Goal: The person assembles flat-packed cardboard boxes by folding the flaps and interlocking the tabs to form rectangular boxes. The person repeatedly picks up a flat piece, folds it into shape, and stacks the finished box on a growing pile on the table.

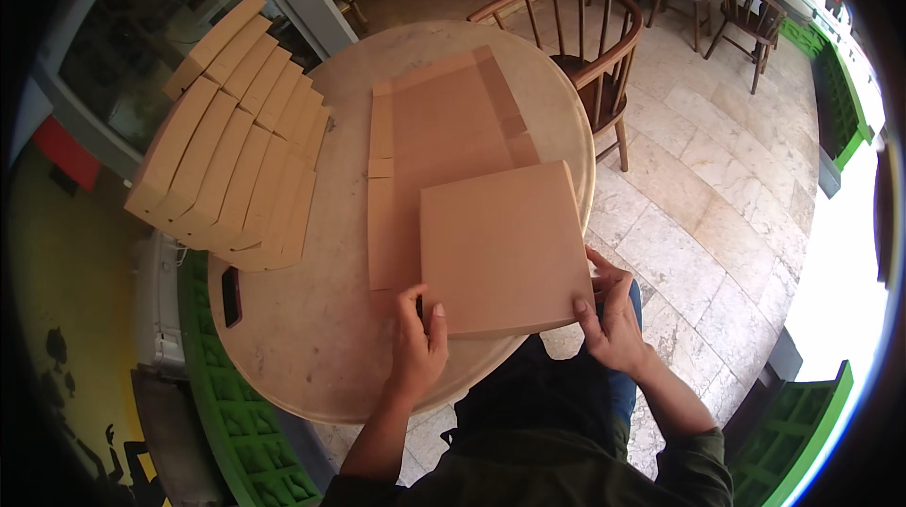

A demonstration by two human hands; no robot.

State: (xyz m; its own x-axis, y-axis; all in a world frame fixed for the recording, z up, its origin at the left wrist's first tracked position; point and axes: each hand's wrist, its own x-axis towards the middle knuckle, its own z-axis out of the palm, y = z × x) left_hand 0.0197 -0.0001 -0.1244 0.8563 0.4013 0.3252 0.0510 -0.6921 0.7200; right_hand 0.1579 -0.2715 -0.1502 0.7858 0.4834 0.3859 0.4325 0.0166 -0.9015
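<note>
A closed, flat square cardboard box [505,247] is tilted over the near right edge of the round table, partly covering a flattened cardboard blank. My right hand [613,318] grips the box's right side near its lower corner, thumb on the face and fingers along the edge. At the lower left corner, my left hand [420,342] has its thumb over the face and its forefinger against the side. The unfolded cardboard blank [444,120], with creased flaps along its sides, lies flat on the tabletop beyond the box.
Folded cardboard boxes [236,148] stand piled in leaning stacks on the table's left. A dark phone [231,296] lies near the left rim of the round table [311,346]. A wooden chair [604,63] stands close to the far right edge, over stone tiles [698,195].
</note>
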